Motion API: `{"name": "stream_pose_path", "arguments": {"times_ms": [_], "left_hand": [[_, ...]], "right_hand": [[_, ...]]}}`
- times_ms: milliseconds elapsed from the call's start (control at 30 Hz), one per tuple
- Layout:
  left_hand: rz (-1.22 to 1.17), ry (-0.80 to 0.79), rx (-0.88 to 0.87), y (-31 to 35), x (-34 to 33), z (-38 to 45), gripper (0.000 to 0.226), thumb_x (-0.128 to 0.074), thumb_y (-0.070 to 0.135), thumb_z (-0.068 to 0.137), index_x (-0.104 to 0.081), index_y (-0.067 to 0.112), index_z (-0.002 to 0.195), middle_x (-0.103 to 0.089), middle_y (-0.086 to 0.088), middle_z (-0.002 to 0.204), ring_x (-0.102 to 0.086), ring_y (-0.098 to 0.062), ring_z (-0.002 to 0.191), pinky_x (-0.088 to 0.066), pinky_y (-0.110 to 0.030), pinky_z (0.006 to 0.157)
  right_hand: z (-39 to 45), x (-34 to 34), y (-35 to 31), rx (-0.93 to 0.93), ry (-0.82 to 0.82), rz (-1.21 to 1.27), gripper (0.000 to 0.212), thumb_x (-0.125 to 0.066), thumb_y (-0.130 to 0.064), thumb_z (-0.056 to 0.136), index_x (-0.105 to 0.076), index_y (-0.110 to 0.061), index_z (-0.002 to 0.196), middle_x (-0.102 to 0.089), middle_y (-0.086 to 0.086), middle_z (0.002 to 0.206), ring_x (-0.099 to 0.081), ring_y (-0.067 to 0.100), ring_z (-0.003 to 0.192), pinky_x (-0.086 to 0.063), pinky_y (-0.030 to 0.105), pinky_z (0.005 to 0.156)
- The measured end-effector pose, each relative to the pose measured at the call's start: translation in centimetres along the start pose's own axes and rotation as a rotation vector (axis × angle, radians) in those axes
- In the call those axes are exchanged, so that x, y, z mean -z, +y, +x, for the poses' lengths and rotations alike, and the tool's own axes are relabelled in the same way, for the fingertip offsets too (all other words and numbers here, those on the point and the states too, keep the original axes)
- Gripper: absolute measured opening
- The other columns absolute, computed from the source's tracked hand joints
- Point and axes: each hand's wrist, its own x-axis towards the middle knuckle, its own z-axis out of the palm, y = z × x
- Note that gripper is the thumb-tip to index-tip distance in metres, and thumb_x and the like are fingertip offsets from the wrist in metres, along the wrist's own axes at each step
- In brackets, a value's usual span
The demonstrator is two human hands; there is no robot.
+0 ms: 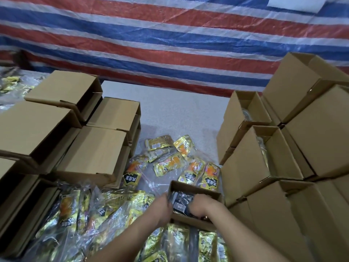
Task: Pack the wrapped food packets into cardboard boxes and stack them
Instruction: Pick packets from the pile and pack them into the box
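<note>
A small open cardboard box (190, 188) sits among yellow and gold food packets (170, 163) low in the middle of the head view. Both hands reach into it. My left hand (163, 207) is at the box's left wall, its fingers curled over the rim onto the dark packets (182, 202) inside. My right hand (200, 206) is inside the box on the right, fingers bent down onto those packets. The fingertips are hidden by the box and packets. More packets in clear bags (75, 210) lie at the lower left and under my forearms.
Empty-looking open boxes (90, 152) lie on their sides in stacks at the left. Tall stacks of upright boxes (264, 167) stand at the right, some showing packets inside. A red, white and blue striped tarp (170, 44) hangs behind. Grey floor (179, 114) lies between the stacks.
</note>
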Motion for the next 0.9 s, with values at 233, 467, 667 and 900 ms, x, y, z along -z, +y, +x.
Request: {"name": "stream_pose_path", "arguments": {"times_ms": [233, 467, 667, 900], "left_hand": [[-0.212, 0.022, 0.034, 0.3, -0.3, -0.6, 0.014, -0.038, 0.020, 0.103, -0.049, 0.024, 0.111, -0.064, 0.002, 0.089, -0.060, -0.011, 0.071, -0.045, -0.024, 0.055], [-0.582, 0.032, 0.174, 1.1, -1.4, -0.8, 0.031, -0.054, 0.019, 0.098, -0.041, 0.019, 0.126, -0.066, -0.015, 0.099, -0.067, -0.028, 0.074, -0.053, -0.033, 0.060], [-0.963, -0.023, 0.417, 1.7, -2.8, -2.3, 0.052, -0.066, 0.044, 0.092, -0.053, 0.012, 0.130, -0.056, -0.026, 0.129, -0.057, -0.043, 0.116, -0.051, -0.053, 0.097], [-0.636, 0.108, 0.291, 2.7, -1.7, -2.7, 0.032, -0.041, 0.022, 0.102, -0.061, -0.002, 0.103, -0.070, -0.026, 0.095, -0.070, -0.039, 0.086, -0.059, -0.047, 0.077]], "right_hand": [[-0.2, -0.8, 0.2, -0.020, 0.084, 0.091, 0.045, -0.046, -0.029, 0.098, -0.051, -0.009, 0.138, -0.053, 0.014, 0.139, -0.057, 0.028, 0.117, -0.047, 0.033, 0.091], [-3.9, 2.3, 1.6, 0.199, 0.788, -0.065, 0.020, -0.051, -0.027, 0.094, -0.061, -0.022, 0.111, -0.064, 0.003, 0.109, -0.062, 0.024, 0.100, -0.053, 0.038, 0.087], [-3.5, 2.2, 2.1, 0.159, 0.496, -0.282, 0.036, -0.049, -0.030, 0.100, -0.050, -0.016, 0.133, -0.064, 0.009, 0.121, -0.063, 0.029, 0.111, -0.052, 0.041, 0.091], [-4.8, 1.7, 1.4, 0.085, 0.545, -0.244, 0.025, -0.048, -0.009, 0.100, -0.063, -0.011, 0.119, -0.068, 0.010, 0.114, -0.066, 0.029, 0.105, -0.053, 0.037, 0.085]]}}
